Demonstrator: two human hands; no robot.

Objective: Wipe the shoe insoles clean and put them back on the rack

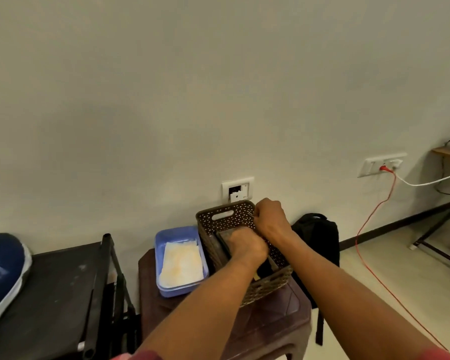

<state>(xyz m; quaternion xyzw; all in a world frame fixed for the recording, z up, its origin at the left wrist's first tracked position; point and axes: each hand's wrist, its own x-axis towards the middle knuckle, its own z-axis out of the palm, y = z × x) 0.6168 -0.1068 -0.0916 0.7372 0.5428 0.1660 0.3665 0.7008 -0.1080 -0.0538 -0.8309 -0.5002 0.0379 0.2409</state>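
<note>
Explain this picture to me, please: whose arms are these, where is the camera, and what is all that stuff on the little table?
There is no robot here. A person wears a wide-angle camera on the head, so you look down along their own two arms. Both reach into a brown woven basket that stands on a dark plastic stool. The left hand is down inside, closed around dark flat pieces, probably shoe insoles; the right hand is at the basket's far rim, and what it grips is hidden. Beside the basket sits a blue tray holding a pale cloth. Further left is a black rack with a blue shoe on it. A black backpack leans against the wall.
</note>
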